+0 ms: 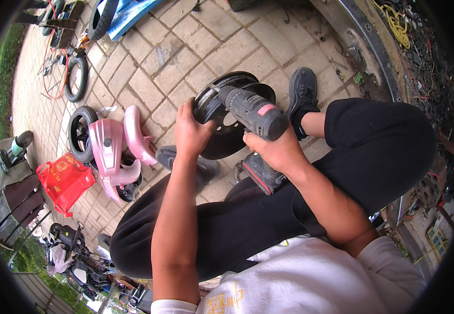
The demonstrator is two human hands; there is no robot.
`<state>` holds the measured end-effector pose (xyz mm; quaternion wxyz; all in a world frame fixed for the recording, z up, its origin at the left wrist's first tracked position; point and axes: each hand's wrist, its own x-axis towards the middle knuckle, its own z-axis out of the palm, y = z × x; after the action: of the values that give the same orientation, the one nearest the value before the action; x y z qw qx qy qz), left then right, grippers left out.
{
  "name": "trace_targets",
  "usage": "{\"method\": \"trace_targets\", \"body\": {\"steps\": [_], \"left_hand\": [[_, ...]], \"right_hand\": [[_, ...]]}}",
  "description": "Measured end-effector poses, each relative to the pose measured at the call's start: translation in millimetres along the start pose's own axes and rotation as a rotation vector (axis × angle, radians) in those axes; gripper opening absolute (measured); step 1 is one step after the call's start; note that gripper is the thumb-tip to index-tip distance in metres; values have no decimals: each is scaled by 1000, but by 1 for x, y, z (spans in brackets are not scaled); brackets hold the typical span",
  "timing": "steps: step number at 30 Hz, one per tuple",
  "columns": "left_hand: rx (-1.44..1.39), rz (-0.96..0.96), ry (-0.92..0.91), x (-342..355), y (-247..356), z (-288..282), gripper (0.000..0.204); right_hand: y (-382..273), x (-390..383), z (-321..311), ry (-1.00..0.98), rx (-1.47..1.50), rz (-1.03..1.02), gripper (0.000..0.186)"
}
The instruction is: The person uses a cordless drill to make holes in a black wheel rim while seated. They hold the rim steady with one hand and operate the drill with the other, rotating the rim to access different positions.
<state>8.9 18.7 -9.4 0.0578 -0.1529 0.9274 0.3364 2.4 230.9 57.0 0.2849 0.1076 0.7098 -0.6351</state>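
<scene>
A black metal wheel rim with round holes stands tilted between my legs. My left hand grips its left side, fingers over the outer edge. My right hand is closed on the handle of a black and grey cordless power tool with a red label and a battery pack at the base. The tool lies across the rim, its front end at the rim's upper edge beside a small metal stem; whether they touch I cannot tell. Part of the rim is hidden behind the tool.
Pink plastic panels, a small tyred wheel and a red bag lie on the pavers at left. Loose tyres are farther back. A scooter stands lower left. Tangled cables and a metal edge run along the right.
</scene>
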Motion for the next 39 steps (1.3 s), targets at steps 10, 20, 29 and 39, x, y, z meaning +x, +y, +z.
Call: {"method": "trace_targets", "body": {"steps": [10,20,29,39], "left_hand": [[1,5,-3,0,-1,1,69],[-17,7,-13,2,-1,0,71],[-49,70,-11,3,-7,0,72],[-75,112,-69,2,-13,-3,70]], "right_hand": [[-3,1,-2,4,-28,-43,35],[-9,2,-3,1,-64,-143,25],[-13,11,-28,-69,-207,-53,25],[-4,13,-22,-134,-72,-27,16]]}}
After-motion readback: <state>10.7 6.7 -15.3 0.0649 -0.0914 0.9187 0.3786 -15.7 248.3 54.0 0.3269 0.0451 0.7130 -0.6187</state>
